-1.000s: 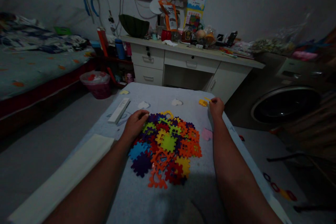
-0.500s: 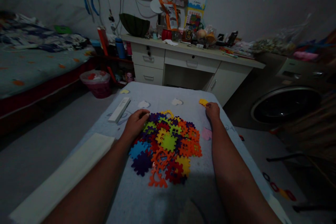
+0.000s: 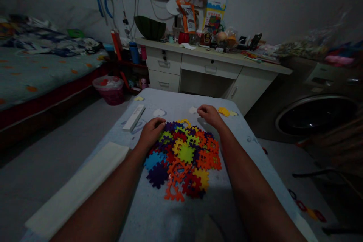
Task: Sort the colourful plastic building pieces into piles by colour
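A heap of flat, colourful interlocking plastic tiles (image 3: pixel 184 157) lies in the middle of a grey-blue cloth-covered table (image 3: pixel 170 211). My left hand (image 3: pixel 151 133) rests on the heap's far-left edge, fingers curled over purple and green tiles. My right hand (image 3: pixel 209 115) hovers over the heap's far edge, fingers bent downward, next to a white piece (image 3: pixel 193 110); I cannot see anything in it. A yellow tile (image 3: pixel 224 111) lies alone near the far right corner.
A white bar (image 3: pixel 134 118) and another white piece (image 3: pixel 159 112) lie far left on the table; a long white strip (image 3: pixel 79 187) lies along its left edge. Beyond stand a cluttered white desk (image 3: pixel 210 64), a bed (image 3: pixel 34 72), a pink bin (image 3: pixel 109 89) and a washing machine (image 3: pixel 317 117).
My right hand has left the yellow tile at the far right corner and moved left to the heap's far edge. My left hand stays on the heap.
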A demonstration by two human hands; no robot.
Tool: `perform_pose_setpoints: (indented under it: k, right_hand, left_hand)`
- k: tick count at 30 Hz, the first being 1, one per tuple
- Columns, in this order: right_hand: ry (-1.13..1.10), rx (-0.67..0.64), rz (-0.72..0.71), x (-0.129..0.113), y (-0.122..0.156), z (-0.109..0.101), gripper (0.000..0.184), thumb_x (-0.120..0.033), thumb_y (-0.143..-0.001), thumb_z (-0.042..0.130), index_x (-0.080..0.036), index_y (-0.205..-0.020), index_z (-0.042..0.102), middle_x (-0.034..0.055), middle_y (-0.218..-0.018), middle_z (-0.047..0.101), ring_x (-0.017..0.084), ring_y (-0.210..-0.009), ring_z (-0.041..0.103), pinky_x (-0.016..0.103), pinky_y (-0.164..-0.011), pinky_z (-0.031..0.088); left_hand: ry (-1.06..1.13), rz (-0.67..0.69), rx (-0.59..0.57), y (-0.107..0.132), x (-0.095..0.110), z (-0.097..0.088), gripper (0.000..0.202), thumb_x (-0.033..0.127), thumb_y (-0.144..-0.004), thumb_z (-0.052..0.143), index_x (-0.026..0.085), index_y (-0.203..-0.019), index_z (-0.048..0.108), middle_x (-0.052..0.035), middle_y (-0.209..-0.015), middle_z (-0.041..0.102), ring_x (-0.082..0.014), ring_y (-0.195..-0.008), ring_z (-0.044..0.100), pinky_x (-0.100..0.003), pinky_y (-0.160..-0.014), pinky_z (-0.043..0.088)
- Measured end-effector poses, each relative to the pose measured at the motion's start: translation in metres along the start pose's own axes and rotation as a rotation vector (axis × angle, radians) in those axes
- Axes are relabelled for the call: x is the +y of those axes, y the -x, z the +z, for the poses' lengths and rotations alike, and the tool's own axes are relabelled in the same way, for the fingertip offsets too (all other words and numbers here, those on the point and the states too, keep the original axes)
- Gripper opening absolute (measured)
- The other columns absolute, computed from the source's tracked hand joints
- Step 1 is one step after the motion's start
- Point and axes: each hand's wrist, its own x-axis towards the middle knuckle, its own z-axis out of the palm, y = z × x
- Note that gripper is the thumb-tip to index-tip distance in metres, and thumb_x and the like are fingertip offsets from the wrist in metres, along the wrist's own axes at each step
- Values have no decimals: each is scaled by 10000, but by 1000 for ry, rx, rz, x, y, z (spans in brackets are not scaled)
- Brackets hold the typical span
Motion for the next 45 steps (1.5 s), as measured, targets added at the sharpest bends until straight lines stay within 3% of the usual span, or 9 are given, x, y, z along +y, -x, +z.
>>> perform_pose_setpoints:
  k: [3,6,11,17,27,34,40,42,45]
  right_hand:
    - [68,-159,-90,-19,2,30,222,-210,-859,543,-161,-979,722,86,-1036,727,183,-938,639,298,-869,465]
    - [115,-221,-72,-20,4,46,299,-149,-872,503,-159,-1093,704,98,-1147,709,191,-1050,624,312,-947,446]
    - [53,-236,-82,-13,4,45,232,-109,-804,566,-176,-953,731,51,-966,733,184,-910,634,295,-868,454]
    - [-116,-202,-25,-13,1,41,162,-105,-743,584,-173,-845,690,-12,-745,656,122,-682,558,232,-683,425]
    - [-373,-225,22,-23,4,28,116,-192,-677,615,-171,-792,620,-35,-693,600,105,-621,537,224,-619,424]
    - [-421,-2,89,-6,-1,-7,172,-264,-665,624,-171,-809,633,-7,-689,633,121,-614,566,244,-606,448]
    - [-61,502,265,54,4,-56,155,-242,-668,603,-179,-802,649,49,-793,680,182,-734,610,323,-713,502]
    - [47,590,330,72,10,-66,135,-218,-678,582,-182,-787,651,65,-821,684,198,-760,611,357,-758,509]
    - [169,613,382,92,18,-72,135,-171,-685,547,-182,-770,651,71,-833,675,207,-791,605,379,-819,499]
  left_hand:
    - [-10,-12,-7,0,-1,0,331,448,-783,576,186,-954,685,-55,-931,707,-238,-884,655,-367,-843,485]
    - [-21,-18,-10,0,1,0,330,444,-784,572,190,-960,686,-54,-933,707,-240,-891,652,-371,-848,484]
    - [-12,-21,-15,0,2,0,324,440,-784,579,191,-962,683,-52,-942,707,-238,-901,653,-368,-856,484]
    - [-6,-5,-8,0,3,0,317,442,-766,592,194,-940,685,-42,-921,709,-229,-881,650,-361,-851,491]
    - [-6,-30,-26,0,-2,0,317,433,-789,588,189,-969,682,-50,-938,706,-227,-879,650,-364,-837,491]
    - [3,-36,-26,-1,-5,0,318,442,-786,598,195,-967,681,-43,-910,705,-223,-853,648,-352,-800,489]
    - [-3,-29,-26,0,-2,-1,320,448,-773,597,198,-952,685,-46,-900,710,-232,-853,650,-365,-807,491]
    - [1,-23,-25,0,-2,-1,319,448,-775,597,200,-956,684,-47,-904,711,-233,-858,650,-365,-806,493]
    - [5,-25,-20,0,-3,0,322,449,-772,600,199,-957,684,-45,-901,710,-229,-848,649,-359,-802,493]
